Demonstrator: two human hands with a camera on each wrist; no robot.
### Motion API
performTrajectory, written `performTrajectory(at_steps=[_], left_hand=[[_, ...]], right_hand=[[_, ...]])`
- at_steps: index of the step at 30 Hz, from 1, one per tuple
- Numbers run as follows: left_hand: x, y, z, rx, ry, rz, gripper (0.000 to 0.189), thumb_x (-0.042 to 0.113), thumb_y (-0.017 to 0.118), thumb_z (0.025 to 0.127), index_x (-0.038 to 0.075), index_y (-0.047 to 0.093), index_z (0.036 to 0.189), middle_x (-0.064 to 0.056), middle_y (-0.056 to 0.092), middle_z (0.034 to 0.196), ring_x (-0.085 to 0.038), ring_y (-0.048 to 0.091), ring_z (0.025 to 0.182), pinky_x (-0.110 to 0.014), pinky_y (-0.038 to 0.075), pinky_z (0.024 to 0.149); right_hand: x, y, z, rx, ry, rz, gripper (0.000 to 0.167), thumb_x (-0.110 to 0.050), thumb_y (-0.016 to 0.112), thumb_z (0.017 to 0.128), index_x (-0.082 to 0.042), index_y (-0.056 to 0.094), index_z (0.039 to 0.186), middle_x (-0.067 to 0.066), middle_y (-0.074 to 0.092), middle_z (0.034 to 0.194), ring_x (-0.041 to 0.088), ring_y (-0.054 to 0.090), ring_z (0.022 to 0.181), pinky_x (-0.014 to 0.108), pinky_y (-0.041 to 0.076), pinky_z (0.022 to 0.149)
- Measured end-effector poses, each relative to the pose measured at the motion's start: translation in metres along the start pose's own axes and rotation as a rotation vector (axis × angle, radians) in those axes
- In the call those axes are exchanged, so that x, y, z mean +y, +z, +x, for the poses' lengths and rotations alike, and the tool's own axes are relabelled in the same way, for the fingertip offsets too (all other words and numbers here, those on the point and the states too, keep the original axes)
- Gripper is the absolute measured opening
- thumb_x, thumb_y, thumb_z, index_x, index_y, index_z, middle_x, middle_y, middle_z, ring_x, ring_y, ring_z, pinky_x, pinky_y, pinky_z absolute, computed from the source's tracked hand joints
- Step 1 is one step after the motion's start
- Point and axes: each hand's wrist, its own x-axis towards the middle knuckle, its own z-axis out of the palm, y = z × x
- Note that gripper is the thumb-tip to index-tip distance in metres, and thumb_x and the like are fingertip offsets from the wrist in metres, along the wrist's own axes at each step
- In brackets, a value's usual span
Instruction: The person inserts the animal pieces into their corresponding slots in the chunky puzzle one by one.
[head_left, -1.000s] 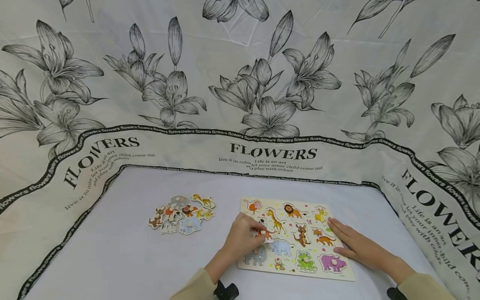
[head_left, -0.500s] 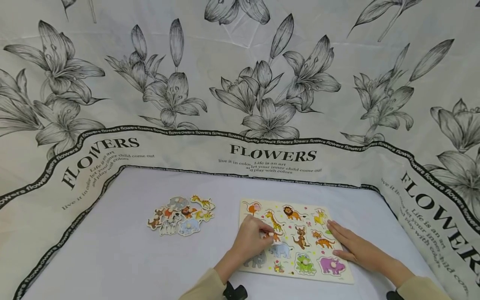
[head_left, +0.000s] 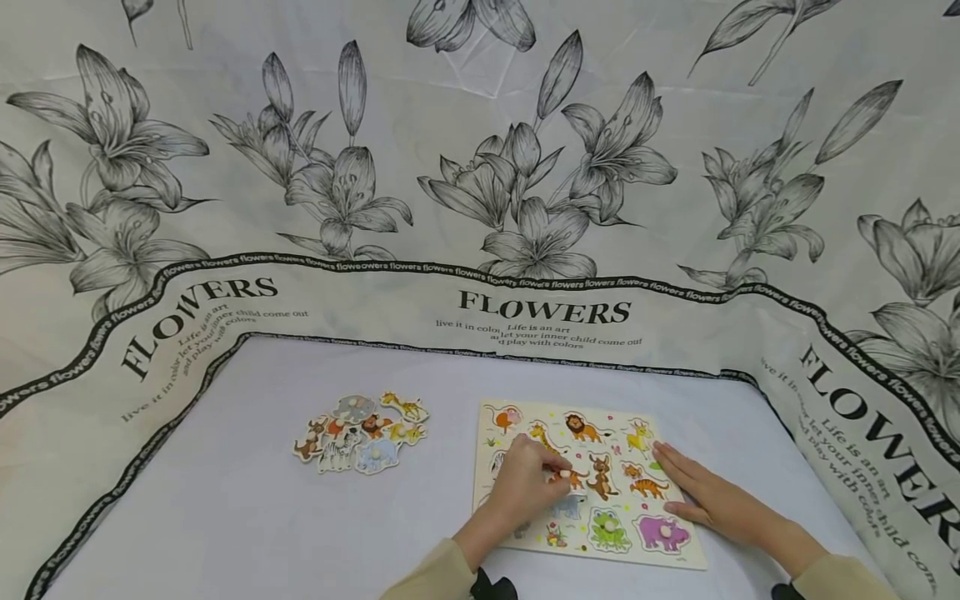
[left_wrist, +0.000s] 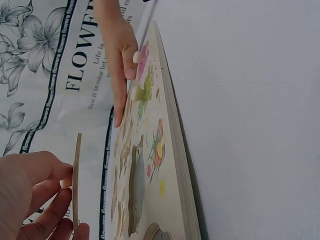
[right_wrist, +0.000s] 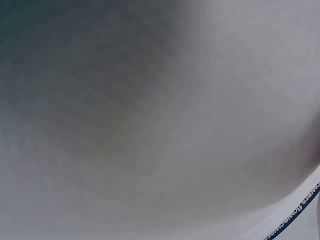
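Note:
My left hand (head_left: 525, 482) pinches an orange animal puzzle piece (head_left: 576, 480) by its small knob, over the middle of the puzzle board (head_left: 630, 556). The left wrist view catches this thin wooden piece (left_wrist: 76, 185) edge-on, held apart from the board. Its printed face is mostly covered by fingers in the head view. My right hand (head_left: 712, 497) lies with straight fingers along the board's right edge. A green frog piece (head_left: 609, 531) and a purple hippo piece (head_left: 663, 533), both knobbed, sit in the board's front row. Printed animals fill the other outlines.
Left of the board, a loose pile holds several animal pieces, among them a zebra (head_left: 339, 452), a giraffe (head_left: 405, 407) and a blue elephant (head_left: 377, 456). A white flower-printed cloth (head_left: 225, 467) covers the table and rises behind it. The right wrist view is mostly blurred.
My left hand has moved right across the board with the orange piece in its pinch. The right hand stays at the board's edge.

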Motion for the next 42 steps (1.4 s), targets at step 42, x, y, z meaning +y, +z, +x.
performTrajectory(at_steps=[42], left_hand=[[0.037, 0.033, 0.049, -0.172, 0.153, 0.179, 0.012, 0.023, 0.077, 0.077, 0.021, 0.078, 0.088, 0.012, 0.073, 0.077, 0.005, 0.053, 0.071, -0.012, 0.038, 0.079]], right_hand=[[-0.002, -0.002, -0.001, -0.005, 0.02, 0.018, 0.073, -0.046, 0.056, 0.093, -0.009, 0.03, 0.15, 0.014, 0.031, 0.155, -0.027, -0.009, 0.13, -0.007, 0.0, 0.097]])
